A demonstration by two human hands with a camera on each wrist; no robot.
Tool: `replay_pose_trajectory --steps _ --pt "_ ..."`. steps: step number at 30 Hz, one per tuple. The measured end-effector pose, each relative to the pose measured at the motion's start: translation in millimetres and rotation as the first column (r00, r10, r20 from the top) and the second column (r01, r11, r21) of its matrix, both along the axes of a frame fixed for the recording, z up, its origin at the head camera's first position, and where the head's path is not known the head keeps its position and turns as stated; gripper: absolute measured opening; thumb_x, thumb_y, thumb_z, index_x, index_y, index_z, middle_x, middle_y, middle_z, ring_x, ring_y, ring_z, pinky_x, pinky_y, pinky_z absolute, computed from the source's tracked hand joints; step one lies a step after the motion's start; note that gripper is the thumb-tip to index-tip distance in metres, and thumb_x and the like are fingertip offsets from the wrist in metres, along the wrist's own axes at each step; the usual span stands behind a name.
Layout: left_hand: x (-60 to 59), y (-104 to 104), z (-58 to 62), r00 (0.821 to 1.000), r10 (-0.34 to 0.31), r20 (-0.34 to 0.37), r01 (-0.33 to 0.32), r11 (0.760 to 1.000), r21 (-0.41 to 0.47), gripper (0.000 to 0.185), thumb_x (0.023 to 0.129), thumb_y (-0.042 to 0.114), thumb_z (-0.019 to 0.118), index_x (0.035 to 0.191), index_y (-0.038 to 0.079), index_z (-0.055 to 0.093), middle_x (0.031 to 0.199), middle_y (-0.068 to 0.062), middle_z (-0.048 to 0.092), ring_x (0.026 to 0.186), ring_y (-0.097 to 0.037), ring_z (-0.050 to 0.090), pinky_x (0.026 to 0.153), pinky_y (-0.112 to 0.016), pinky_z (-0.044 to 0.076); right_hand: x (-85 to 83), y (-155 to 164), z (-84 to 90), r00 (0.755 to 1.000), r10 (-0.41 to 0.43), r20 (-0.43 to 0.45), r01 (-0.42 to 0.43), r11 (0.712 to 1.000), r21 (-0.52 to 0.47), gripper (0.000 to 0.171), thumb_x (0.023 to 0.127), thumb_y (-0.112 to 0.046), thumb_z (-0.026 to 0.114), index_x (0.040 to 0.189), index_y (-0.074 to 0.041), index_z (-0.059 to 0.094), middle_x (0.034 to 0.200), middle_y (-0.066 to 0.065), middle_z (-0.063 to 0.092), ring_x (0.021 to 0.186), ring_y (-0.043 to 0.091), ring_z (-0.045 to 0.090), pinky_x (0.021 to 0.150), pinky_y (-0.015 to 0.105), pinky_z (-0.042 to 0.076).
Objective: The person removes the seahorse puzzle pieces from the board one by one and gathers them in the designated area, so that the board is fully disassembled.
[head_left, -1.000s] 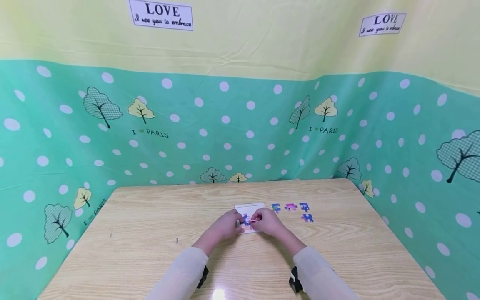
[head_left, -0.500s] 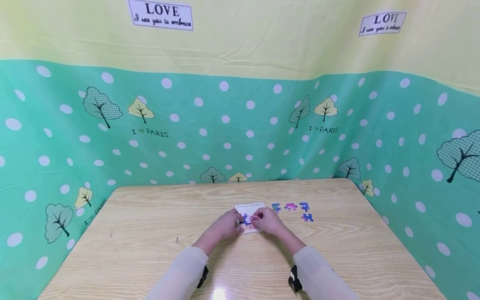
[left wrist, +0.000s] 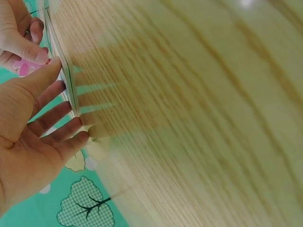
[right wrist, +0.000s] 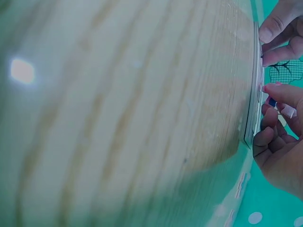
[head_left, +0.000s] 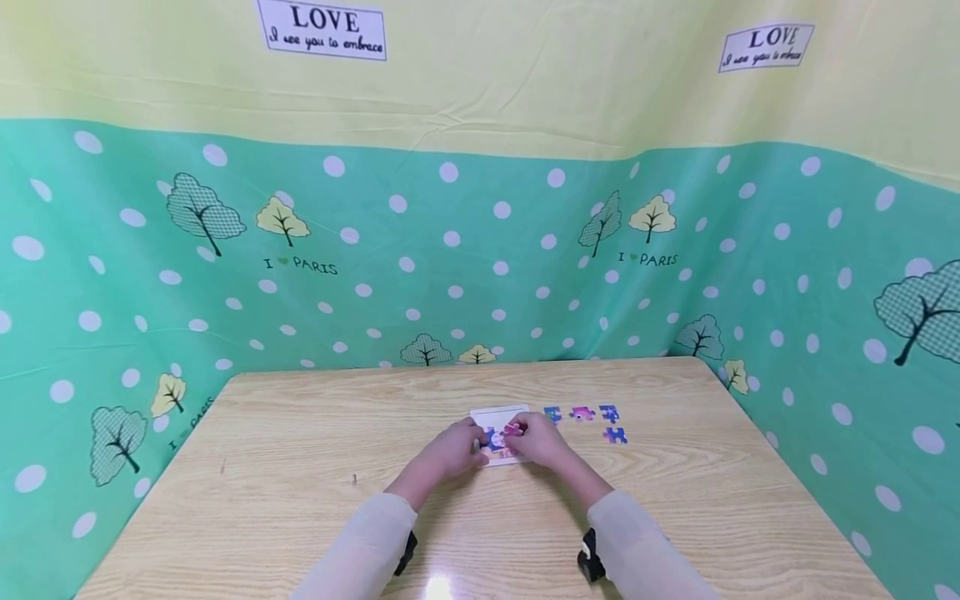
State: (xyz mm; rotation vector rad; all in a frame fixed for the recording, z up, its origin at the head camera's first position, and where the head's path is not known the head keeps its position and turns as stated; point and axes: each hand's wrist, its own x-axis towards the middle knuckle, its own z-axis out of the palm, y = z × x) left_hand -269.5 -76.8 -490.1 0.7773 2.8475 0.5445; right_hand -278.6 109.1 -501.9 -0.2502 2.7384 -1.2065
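My right hand pinches a pink jigsaw puzzle piece between thumb and fingers, over a white puzzle tray. In the left wrist view the pink piece shows beneath the right thumb. At the tray's left side rests my left hand, its fingers extended and spread along the edge. Blue and pinkish pieces lie in the tray between the hands, partly covered by fingers. From the right wrist, the tray appears edge-on and the held piece is mostly hidden.
To the right of the tray lie several loose puzzle pieces: a blue-green one, a pink one with an eye and blue ones, including a lower one. A patterned curtain hangs behind the wooden table.
The right hand has turned the pink piece from nearly edge-on to face up and shifted it slightly up and right over the tray. The left hand has stayed at the tray's edge.
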Motion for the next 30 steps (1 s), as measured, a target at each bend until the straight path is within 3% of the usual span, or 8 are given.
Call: replay_pose_trajectory --steps 8,16,27,30 --pt "0.8 0.2 0.5 1.000 0.013 0.019 -0.013 1.000 0.015 0.028 0.084 0.021 0.068 0.106 0.005 0.064 0.098 -0.004 0.056 0.087 -0.017 0.057 0.088 -0.035 0.052 0.5 3.5 6.0 1.000 -0.020 -0.007 0.020 1.000 -0.008 0.008 0.085 -0.017 0.067 0.091 -0.011 0.066 0.085 0.001 0.060 0.075 0.013 0.053 0.065 0.023 0.045" --pt "3.8 0.6 4.5 1.000 0.016 0.017 -0.016 1.000 0.004 0.026 0.084 0.020 0.069 0.104 0.005 0.065 0.095 -0.003 0.055 0.083 -0.015 0.054 0.085 -0.034 0.052 1.4 11.5 7.6 1.000 -0.021 0.015 0.022 0.996 -0.091 0.009 0.085 -0.014 0.066 0.092 -0.008 0.065 0.076 0.003 0.057 0.059 0.012 0.051 0.051 0.024 0.046" --pt "4.5 1.1 6.0 1.000 0.017 0.027 -0.017 1.000 0.007 0.025 0.084 0.020 0.068 0.103 0.005 0.065 0.094 -0.004 0.056 0.082 -0.015 0.053 0.085 -0.035 0.052 0.0 17.5 10.3 0.997 -0.072 0.026 0.073 0.995 -0.067 0.009 0.086 -0.015 0.066 0.082 -0.008 0.061 0.071 0.004 0.054 0.060 0.013 0.047 0.049 0.023 0.043" --pt "4.1 1.2 5.3 0.999 0.022 0.030 -0.022 1.000 0.003 0.025 0.084 0.021 0.068 0.104 0.005 0.065 0.095 -0.003 0.056 0.083 -0.014 0.053 0.087 -0.035 0.052 -0.5 19.5 10.3 0.996 -0.087 0.024 0.088 0.995 -0.051 0.011 0.085 -0.016 0.067 0.089 -0.007 0.062 0.073 0.004 0.053 0.062 0.014 0.046 0.050 0.024 0.042"
